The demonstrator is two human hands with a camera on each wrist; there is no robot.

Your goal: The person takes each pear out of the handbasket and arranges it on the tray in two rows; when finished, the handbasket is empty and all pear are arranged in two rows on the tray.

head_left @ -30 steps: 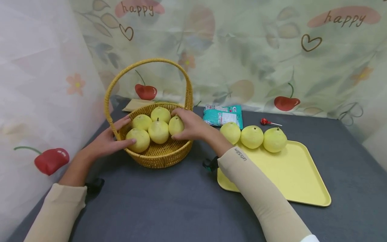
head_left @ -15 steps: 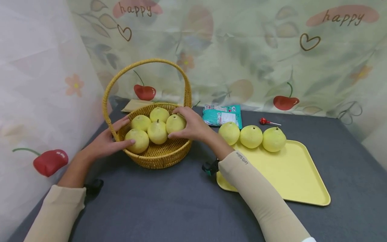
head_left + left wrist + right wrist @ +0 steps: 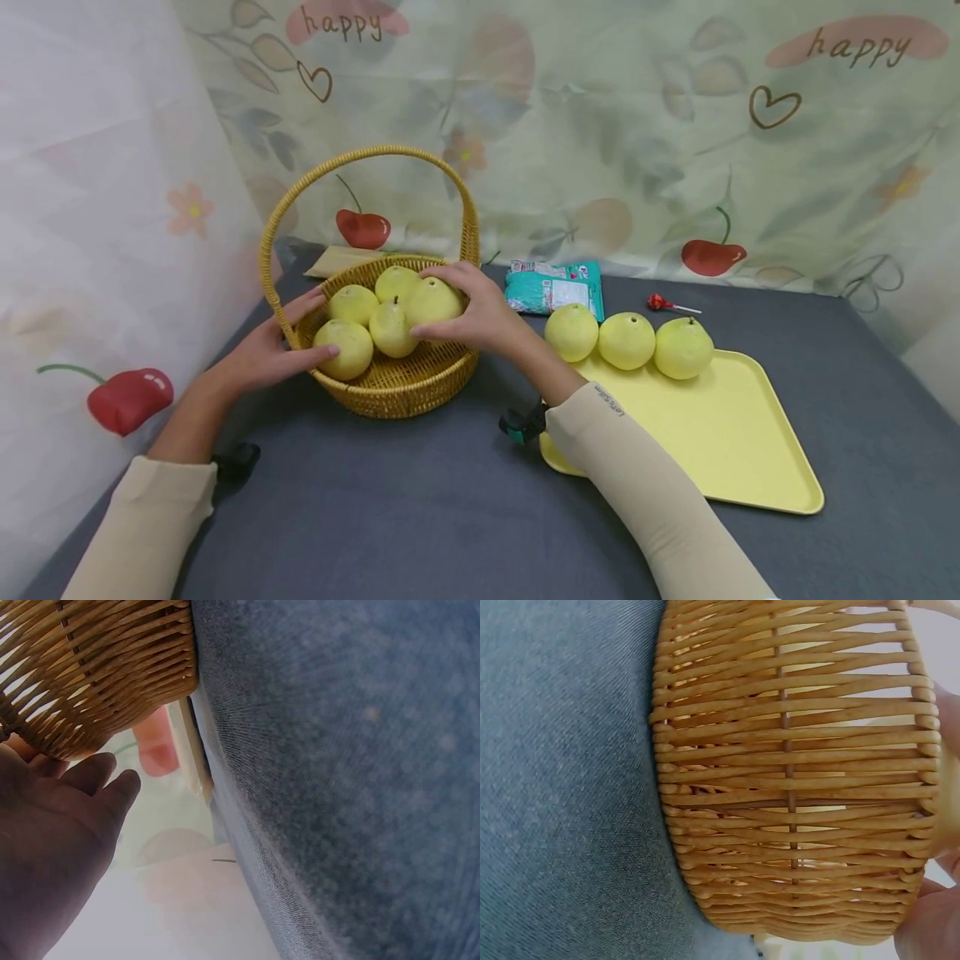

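Note:
In the head view a woven basket [image 3: 393, 400] with a tall arched handle stands on the table, several pale yellow pears [image 3: 349, 350] inside. My left hand [image 3: 262, 354] holds the basket's left rim, its thumb reaching inside against the front left pear. The left wrist view shows those fingers [image 3: 94, 772] at the basket's wicker wall. My right hand [image 3: 483, 312] grips a pear [image 3: 433, 302] at the basket's right side, thumb in front and fingers behind. That pear sits higher than its neighbours and overlaps them. Wicker fills most of the right wrist view, hiding much of this hand.
Right of the basket lies a yellow tray [image 3: 720, 425] with three pears [image 3: 626, 340] along its back edge. Behind it are a teal packet [image 3: 555, 287] and a red lollipop [image 3: 657, 302]. A flat tan item [image 3: 337, 260] lies behind the basket. Printed curtains border the table.
My right hand has turned the pear and raised it, moving it slightly left over the neighbouring pears. The left hand stays at the basket rim.

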